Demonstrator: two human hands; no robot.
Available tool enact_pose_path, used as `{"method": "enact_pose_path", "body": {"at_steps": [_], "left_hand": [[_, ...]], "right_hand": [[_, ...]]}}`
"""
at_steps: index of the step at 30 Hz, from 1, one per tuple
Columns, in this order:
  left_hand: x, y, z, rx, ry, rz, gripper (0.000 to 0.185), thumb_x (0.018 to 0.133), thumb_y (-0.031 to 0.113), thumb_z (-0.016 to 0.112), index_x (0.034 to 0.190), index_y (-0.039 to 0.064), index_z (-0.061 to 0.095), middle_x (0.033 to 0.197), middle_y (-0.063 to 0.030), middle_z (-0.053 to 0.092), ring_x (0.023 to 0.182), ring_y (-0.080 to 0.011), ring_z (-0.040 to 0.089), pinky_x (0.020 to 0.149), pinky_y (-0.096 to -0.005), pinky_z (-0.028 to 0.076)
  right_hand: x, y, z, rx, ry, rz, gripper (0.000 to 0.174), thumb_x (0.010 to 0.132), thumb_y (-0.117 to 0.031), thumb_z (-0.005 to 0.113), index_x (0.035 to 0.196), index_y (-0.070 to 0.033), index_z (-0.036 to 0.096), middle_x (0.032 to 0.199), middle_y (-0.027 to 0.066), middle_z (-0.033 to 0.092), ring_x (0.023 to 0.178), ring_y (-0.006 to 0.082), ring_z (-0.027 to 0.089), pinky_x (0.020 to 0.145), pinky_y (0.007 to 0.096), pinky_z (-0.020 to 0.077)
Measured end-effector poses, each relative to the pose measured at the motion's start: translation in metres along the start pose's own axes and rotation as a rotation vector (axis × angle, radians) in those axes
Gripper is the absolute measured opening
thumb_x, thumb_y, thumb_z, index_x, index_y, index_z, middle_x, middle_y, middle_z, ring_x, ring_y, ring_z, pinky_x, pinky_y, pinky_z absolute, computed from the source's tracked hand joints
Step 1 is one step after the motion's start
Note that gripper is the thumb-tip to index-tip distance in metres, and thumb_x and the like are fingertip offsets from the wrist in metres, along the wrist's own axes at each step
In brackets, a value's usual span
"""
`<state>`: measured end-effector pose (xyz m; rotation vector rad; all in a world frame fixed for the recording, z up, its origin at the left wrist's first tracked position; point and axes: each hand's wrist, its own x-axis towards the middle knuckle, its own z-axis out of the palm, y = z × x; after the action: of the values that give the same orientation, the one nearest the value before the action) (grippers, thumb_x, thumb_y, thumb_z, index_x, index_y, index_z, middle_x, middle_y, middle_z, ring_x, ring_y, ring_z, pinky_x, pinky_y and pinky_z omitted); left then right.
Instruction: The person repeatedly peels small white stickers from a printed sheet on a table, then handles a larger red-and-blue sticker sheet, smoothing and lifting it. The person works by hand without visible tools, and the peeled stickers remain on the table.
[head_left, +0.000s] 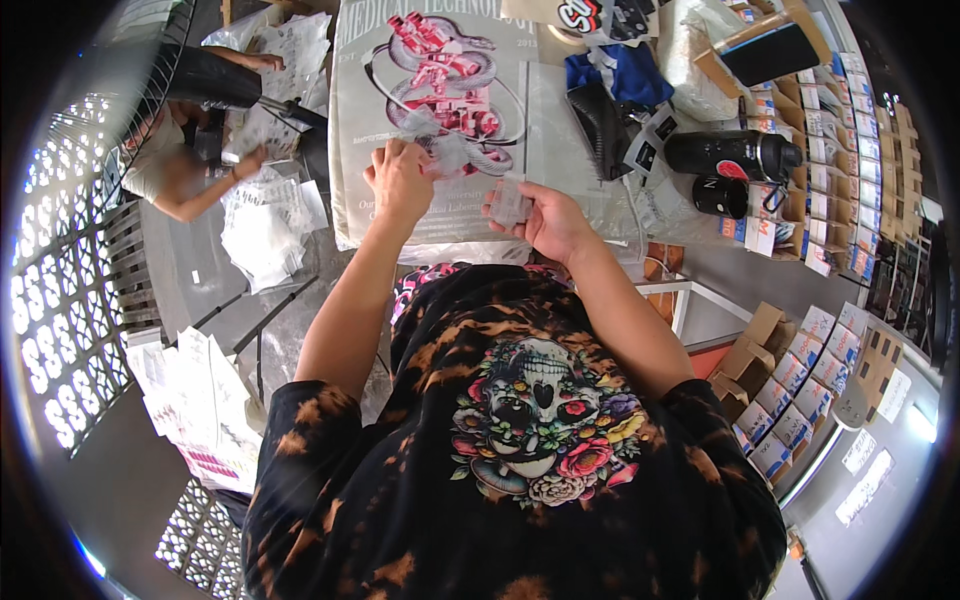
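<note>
My left hand (400, 180) is over the printed grey surface (352, 165), its fingers bent at the edge of some crumpled clear plastic pieces (448, 154); whether it grips one is hard to tell. To its right, my right hand (551, 217) is turned palm up and holds a small stack of translucent pieces (511, 204) between thumb and fingers. The grey surface bears a large red and grey picture of microscopes and a snake, with lettering above and below. Its near edge lies just in front of my body.
A black bottle (716, 155), a black cup (720, 196), a blue cloth (630, 71) and a phone (771, 51) lie at the right, beside rows of small boxes (817, 165). Another person's arm (206, 195) reaches over white printed sheets (262, 232) at the left.
</note>
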<state>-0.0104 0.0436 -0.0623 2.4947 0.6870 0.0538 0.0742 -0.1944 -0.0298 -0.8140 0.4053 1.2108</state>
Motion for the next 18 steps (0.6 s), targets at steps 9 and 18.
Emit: {"method": "enact_pose_path", "body": {"at_steps": [9,18], "left_hand": [[-0.009,0.005,-0.025,-1.087,-0.368,-0.366,0.017,0.089,0.009,0.076,0.103,-0.001,0.071,0.085,-0.0017,0.069,0.079,-0.0112,0.064,0.072,-0.0272,0.053],[-0.034,0.059,-0.011,-1.054,-0.464,-0.413,0.020,0.093,0.007,0.074,0.107,-0.004,0.066,0.095,-0.0066,0.068,0.085,-0.0134,0.067,0.078,-0.0285,0.058]], "right_hand": [[0.001,-0.002,0.008,-0.235,0.142,-0.091,0.030,0.102,-0.009,0.061,0.128,0.005,0.058,0.123,0.0166,0.068,0.111,0.0293,0.069,0.092,0.0426,0.0601],[0.012,-0.002,0.023,-0.242,0.207,-0.193,0.024,0.099,-0.009,0.065,0.121,0.001,0.061,0.116,0.0117,0.068,0.104,0.0228,0.069,0.089,0.0391,0.0610]]}}
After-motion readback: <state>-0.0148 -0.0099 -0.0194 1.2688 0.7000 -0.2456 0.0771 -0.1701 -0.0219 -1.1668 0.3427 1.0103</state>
